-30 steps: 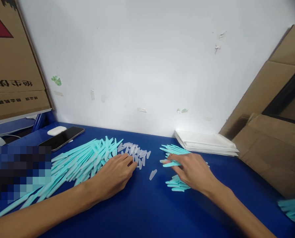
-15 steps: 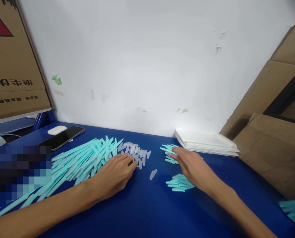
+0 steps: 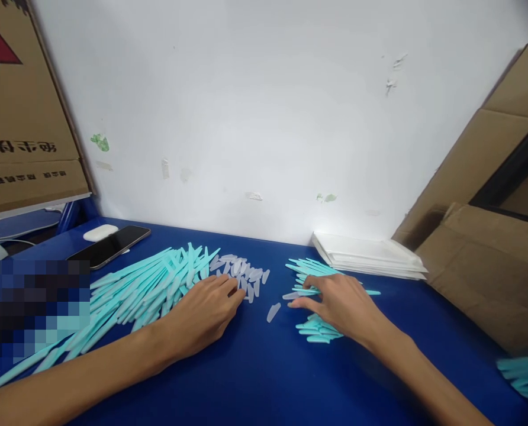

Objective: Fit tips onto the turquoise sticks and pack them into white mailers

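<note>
My left hand (image 3: 213, 305) is closed, fingers curled, between the large heap of teal sticks (image 3: 157, 284) and the cluster of small translucent caps (image 3: 248, 275); whatever its fingertips hold is hidden. Over the right-hand sticks is my right hand (image 3: 339, 302), with thumb and index finger apart. Beneath its fingers lies one teal stick (image 3: 373, 292), with a translucent piece (image 3: 289, 296) at its left end. Behind and in front of that hand lie two smaller groups of teal sticks, the back group (image 3: 311, 267) and the front group (image 3: 317, 329). One loose cap (image 3: 273, 312) rests between the hands.
A phone (image 3: 115, 245) and a white case (image 3: 100, 232) are at the back left. White flat sheets (image 3: 370, 254) are stacked by the wall. Cardboard boxes (image 3: 24, 106) flank the blue table (image 3: 255, 378) on both sides. More teal pieces (image 3: 524, 376) show at the far right.
My right hand has come down slightly toward me, and its thumb and index finger have spread. A teal stick and translucent piece now show under it. My left hand has hardly moved.
</note>
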The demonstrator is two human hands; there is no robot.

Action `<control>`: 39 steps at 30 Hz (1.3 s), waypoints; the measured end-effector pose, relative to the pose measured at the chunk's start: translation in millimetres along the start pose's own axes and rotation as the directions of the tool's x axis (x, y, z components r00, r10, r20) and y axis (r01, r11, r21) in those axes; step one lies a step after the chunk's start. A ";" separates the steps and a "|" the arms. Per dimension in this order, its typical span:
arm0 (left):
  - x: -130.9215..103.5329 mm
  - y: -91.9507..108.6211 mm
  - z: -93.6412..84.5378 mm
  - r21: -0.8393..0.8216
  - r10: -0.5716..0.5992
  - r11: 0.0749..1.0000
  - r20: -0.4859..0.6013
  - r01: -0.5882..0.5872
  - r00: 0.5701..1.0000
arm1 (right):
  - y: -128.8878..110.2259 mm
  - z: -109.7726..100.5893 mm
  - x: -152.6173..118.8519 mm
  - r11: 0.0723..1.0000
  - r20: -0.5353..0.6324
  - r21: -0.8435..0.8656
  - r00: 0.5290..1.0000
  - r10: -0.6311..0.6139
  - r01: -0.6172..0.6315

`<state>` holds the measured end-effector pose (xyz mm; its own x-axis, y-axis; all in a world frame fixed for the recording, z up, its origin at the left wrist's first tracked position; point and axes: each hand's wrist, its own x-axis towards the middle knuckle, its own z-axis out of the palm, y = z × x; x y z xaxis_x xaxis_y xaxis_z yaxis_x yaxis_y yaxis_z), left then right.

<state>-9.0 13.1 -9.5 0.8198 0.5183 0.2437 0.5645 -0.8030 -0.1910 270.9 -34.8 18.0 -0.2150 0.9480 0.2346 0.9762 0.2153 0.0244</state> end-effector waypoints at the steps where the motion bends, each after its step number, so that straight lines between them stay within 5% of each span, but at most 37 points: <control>1: 0.1 0.0 -0.2 -0.006 -0.001 1.000 0.004 0.001 1.000 | -0.6 -0.8 -0.1 1.000 0.005 0.004 1.000 0.013 -0.013; 14: -1.0 -1.1 3.0 -0.012 -0.001 1.000 -0.009 0.001 1.000 | 8.6 -4.7 -3.6 0.996 0.065 0.050 0.995 -0.080 0.077; 22: -2.2 -1.7 3.7 -0.019 0.009 1.000 -0.013 -0.009 1.000 | 34.2 -2.1 2.3 0.974 0.079 -0.226 0.997 0.002 0.016; 29: -0.9 -1.5 4.2 -0.003 0.006 1.000 -0.016 -0.006 1.000 | 44.6 13.1 8.3 0.978 0.082 -0.198 0.996 -0.044 0.060; 39: -2.2 -1.4 2.8 -0.015 0.011 1.000 -0.020 -0.012 1.000 | 35.7 -4.2 1.4 0.995 0.062 -0.093 0.997 -0.035 0.041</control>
<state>-11.4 14.0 -12.5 0.8240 0.5034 0.2600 0.5535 -0.8133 -0.1795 305.6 -26.7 23.2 -0.2502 0.9527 0.1727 0.9650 0.2310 0.1239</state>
